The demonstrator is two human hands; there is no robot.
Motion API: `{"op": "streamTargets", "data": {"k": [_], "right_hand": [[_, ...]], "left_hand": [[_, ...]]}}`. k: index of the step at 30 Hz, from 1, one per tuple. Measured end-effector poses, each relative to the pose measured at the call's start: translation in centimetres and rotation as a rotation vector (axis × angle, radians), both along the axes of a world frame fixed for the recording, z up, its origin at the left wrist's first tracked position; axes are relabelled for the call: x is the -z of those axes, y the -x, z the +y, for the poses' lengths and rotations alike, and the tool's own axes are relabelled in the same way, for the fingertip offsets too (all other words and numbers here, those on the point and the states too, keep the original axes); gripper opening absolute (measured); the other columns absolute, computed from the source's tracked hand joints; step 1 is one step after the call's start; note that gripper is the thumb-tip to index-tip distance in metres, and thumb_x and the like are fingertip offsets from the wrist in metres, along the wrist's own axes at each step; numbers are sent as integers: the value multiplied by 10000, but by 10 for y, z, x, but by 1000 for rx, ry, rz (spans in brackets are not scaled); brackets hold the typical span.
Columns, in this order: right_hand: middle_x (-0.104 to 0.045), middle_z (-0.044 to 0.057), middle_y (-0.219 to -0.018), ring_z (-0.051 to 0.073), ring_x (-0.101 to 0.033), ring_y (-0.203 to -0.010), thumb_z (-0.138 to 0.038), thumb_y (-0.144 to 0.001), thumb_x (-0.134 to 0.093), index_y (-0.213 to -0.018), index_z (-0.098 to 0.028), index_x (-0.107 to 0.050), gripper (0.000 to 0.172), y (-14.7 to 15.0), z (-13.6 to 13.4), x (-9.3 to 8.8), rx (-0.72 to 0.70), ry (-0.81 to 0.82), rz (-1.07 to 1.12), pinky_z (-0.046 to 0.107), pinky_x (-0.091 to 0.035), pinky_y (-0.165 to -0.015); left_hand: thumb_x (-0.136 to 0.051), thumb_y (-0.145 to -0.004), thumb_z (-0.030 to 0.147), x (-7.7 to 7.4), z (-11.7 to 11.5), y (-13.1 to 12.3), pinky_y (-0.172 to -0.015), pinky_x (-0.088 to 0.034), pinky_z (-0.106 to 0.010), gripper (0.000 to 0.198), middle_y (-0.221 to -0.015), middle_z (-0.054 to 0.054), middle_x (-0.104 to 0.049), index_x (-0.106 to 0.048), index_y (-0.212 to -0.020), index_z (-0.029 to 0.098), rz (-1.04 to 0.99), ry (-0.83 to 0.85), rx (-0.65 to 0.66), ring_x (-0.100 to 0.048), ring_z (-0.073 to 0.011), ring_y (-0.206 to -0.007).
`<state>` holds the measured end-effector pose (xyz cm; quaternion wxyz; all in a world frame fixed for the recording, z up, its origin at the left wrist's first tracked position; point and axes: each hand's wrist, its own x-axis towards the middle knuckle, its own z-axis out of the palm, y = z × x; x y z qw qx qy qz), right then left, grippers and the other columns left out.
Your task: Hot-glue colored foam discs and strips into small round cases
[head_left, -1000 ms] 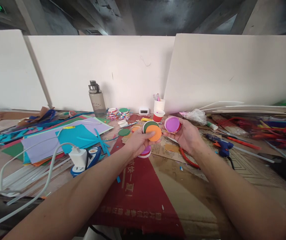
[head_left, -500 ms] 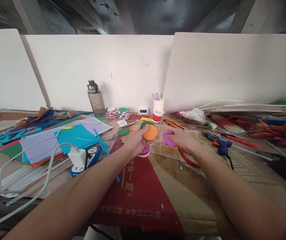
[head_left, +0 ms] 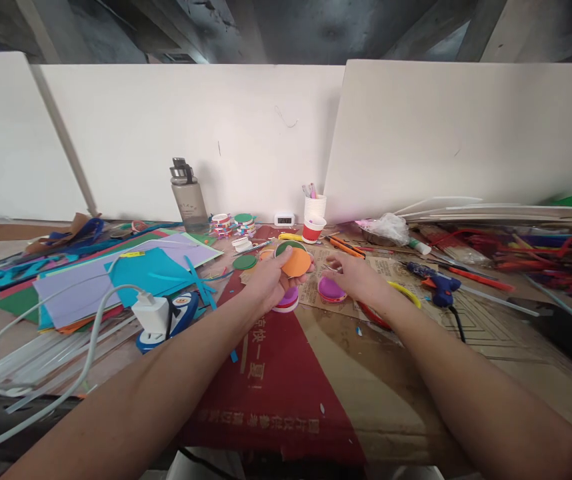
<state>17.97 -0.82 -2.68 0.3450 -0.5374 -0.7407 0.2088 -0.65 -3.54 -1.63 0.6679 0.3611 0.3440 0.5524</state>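
My left hand (head_left: 272, 277) is closed around an orange paper disc (head_left: 296, 263) and a green disc (head_left: 289, 248), which overlap each other. Just below that hand, a purple-topped round piece (head_left: 286, 303) with a white rim rests on the cardboard. A second purple disc (head_left: 331, 289) lies to its right. Over and slightly right of this disc hovers my right hand (head_left: 349, 270), its fingers bent and apart with nothing visible between them. More green discs (head_left: 245, 262) lie left of my left hand.
Coloured paper sheets (head_left: 141, 273) and a white plug on a blue power socket (head_left: 169, 320) lie left. A water bottle (head_left: 189, 200), a red-banded paper cup (head_left: 313, 230) and a small clock (head_left: 285, 219) stand at the back. The blue glue gun (head_left: 439, 285) lies right.
My right hand has let go of the purple disc, which now lies on the cardboard, and has opened. My left hand still holds the orange and green discs in nearly the same place.
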Motion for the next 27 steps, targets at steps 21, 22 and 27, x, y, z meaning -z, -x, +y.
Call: {"op": "streamTargets", "data": {"k": [21,22,27], "right_hand": [[-710,38,-1045,168,-673,-849,-303,-804,-676,-1010,-235,-674,217,35,-23,-9,-230,321,919,339,-559,-781],[-718,36,-995,162,-677,-817,-319,-825,-660,-979,-228,-679,180,36,-23,-8,-231,348,996,323,-560,-756],[-728,49,-824,135,-663,-657,-197,-907,-530,-845,-171,-675,160,42,-24,-5,-122,452,1127,277,-561,-664]], "left_hand": [[-449,-976,352,-7,-4,-9,-812,-523,-290,285,-1054,-87,-682,-639,-1065,160,3,-145,-6,-635,-159,-910],[-488,-959,359,-6,-4,-8,-814,-519,-289,269,-1081,-81,-670,-631,-1088,171,35,-190,-28,-626,-161,-931],[-620,-877,367,3,-6,-9,-938,-465,-323,460,-1311,-84,-555,-543,-1313,245,426,-391,-105,-546,-204,-1143]]}}
